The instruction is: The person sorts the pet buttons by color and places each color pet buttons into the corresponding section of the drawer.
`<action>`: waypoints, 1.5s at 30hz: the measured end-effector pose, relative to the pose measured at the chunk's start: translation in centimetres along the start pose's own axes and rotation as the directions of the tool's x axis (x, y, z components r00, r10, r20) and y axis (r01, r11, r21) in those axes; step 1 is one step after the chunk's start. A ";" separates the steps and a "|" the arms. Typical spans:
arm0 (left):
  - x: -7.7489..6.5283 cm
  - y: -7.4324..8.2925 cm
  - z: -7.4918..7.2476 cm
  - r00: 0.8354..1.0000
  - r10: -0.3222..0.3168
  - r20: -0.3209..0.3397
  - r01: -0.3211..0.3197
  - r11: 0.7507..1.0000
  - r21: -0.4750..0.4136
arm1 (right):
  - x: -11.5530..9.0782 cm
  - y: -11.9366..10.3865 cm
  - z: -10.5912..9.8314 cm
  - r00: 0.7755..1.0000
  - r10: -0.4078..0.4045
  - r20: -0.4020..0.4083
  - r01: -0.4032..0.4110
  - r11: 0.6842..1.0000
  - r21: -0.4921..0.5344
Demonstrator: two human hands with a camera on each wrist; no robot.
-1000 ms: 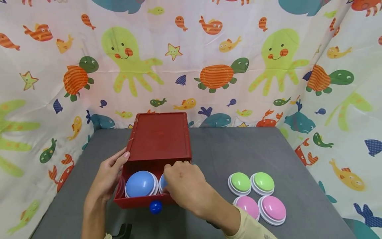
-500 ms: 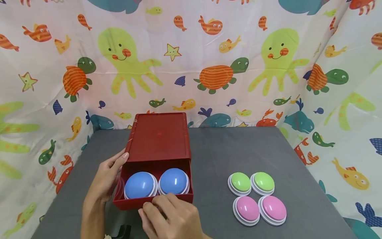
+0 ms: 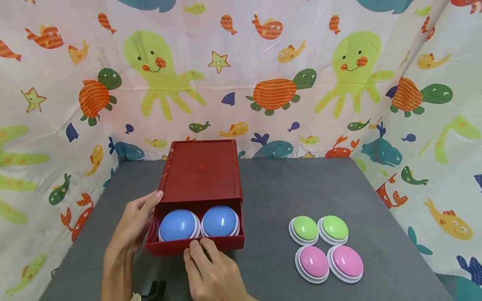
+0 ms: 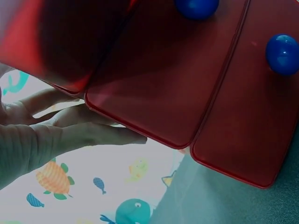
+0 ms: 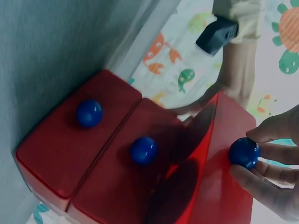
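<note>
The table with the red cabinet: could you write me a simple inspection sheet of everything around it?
Surface: grey tabletop.
Job's things: red cabinet with its top drawer pulled out; two blue domes on white bases sit side by side inside. The two drawers below look shut.
Clutter: two green domes and, nearer the person, two pink domes, right of the cabinet, if those count.
Hands: left hand steadies the cabinet's left side; right hand pinches the open drawer's blue knob.
Cables: nothing seen.
Surroundings: sea-animal fabric behind the table and on both sides; a dark device on the left wrist.
</note>
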State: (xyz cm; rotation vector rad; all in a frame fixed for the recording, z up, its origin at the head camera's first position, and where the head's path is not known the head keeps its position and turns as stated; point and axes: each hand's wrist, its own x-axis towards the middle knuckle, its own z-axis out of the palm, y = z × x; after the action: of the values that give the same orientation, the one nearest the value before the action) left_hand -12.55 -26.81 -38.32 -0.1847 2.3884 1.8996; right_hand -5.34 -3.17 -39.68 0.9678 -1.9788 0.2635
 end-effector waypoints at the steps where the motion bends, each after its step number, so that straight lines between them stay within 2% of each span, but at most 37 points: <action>1: 0.1 0.1 0.0 1.000 -0.003 0.008 0.003 1.000 -0.010 | 0.3 0.3 0.1 1.000 0.006 0.024 -0.006 1.000 0.002; 6: 0.5 0.4 0.3 0.999 -0.014 0.037 0.016 0.999 -0.049 | 1.5 1.7 0.8 0.984 0.062 0.168 -0.066 0.998 0.021; 8: 0.5 0.5 0.4 0.999 -0.013 0.033 0.015 0.998 -0.057 | 1.8 2.1 1.2 0.979 0.069 0.190 -0.072 0.997 0.011; 18: 0.7 0.6 0.6 0.999 0.019 0.034 -0.015 0.994 -0.110 | 2.5 3.9 3.7 0.992 0.055 0.112 -0.051 0.998 -0.041; 26: 0.8 0.5 0.5 0.999 0.031 0.015 -0.029 0.992 -0.122 | 2.7 4.2 3.9 0.986 0.067 0.149 -0.066 0.998 -0.013; 32: 0.6 0.4 0.2 0.999 0.048 0.023 -0.044 0.990 -0.138 | 2.7 4.6 3.1 0.973 0.056 0.222 -0.069 0.996 0.053; 34: 0.5 0.3 0.0 0.998 0.057 0.030 -0.052 0.988 -0.147 | 2.5 4.9 2.7 0.974 0.060 0.220 -0.086 0.990 0.111; 37: 0.3 0.2 -0.2 0.997 0.063 0.037 -0.056 0.987 -0.152 | 1.8 5.2 2.7 0.985 0.079 0.150 -0.105 0.980 0.171; 40: 0.3 0.3 -0.2 0.998 0.050 0.037 -0.044 0.987 -0.156 | 0.7 5.1 3.2 0.992 0.100 0.080 -0.112 0.980 0.162; 42: 0.3 0.3 -0.1 0.998 0.043 0.037 -0.037 0.986 -0.160 | -0.2 4.9 3.7 0.992 0.102 0.078 -0.113 0.984 0.141; 45: 0.3 0.4 -0.1 0.998 0.038 0.040 -0.030 0.985 -0.171 | -1.2 4.4 4.7 0.986 0.081 0.145 -0.097 0.989 0.107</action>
State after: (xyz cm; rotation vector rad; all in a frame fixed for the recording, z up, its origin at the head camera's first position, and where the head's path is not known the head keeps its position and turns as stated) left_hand -12.91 -26.80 -37.97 -0.1126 2.2152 2.1012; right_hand -11.08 -1.97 -42.58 0.9939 -2.1583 0.3711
